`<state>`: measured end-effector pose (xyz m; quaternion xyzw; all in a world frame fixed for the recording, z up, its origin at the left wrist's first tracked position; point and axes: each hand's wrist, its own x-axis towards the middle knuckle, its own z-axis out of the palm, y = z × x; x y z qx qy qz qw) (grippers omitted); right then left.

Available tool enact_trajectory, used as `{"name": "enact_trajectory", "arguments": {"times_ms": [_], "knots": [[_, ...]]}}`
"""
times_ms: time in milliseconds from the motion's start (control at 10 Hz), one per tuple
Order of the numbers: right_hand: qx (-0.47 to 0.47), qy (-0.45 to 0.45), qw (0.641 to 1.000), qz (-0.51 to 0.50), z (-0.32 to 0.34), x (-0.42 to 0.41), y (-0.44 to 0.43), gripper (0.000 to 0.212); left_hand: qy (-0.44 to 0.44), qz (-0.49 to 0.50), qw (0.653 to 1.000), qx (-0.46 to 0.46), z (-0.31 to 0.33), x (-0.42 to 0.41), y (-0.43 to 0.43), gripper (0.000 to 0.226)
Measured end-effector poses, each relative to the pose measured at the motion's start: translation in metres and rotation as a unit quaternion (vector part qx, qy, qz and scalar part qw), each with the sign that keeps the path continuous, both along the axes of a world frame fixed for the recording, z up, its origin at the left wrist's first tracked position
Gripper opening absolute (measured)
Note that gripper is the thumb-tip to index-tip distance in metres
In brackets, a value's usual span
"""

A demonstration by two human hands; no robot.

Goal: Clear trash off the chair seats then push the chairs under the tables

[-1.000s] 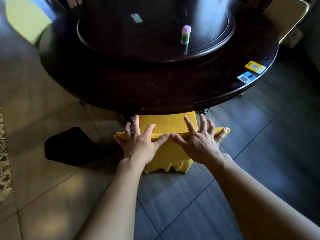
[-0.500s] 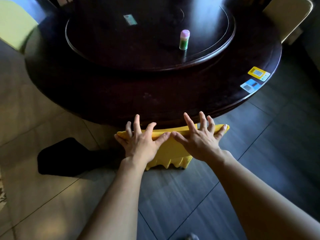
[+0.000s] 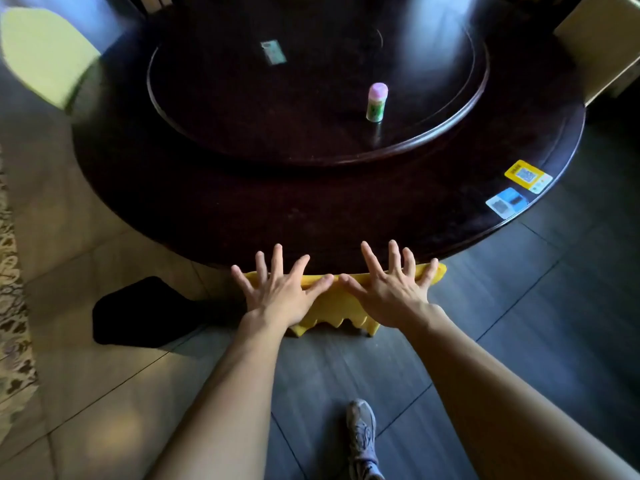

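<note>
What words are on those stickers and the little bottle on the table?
Yellow sticker: too blurred to read.
Blue sticker: too blurred to read.
Small bottle: label too small to read.
Pale card: blurred, unreadable.
So no words can be read.

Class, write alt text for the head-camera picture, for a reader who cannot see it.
The left hand and right hand, fingers spread, press the top edge of a yellow-covered chair tucked almost wholly under a dark round table. A pink-capped bottle stands on its turntable.
</note>
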<state>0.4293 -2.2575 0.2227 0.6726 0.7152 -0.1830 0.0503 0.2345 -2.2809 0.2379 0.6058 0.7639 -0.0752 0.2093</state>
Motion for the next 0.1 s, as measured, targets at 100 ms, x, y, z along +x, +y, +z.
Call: {"name": "enact_trajectory", "arguments": {"times_ms": [100], "knots": [[-0.018,-0.002,1.0,0.004,0.0174,0.0069,0.0148,0.092,0.008,-0.007,1.0,0.017,0.0223,0.0014,0.0096,0.085]]}}
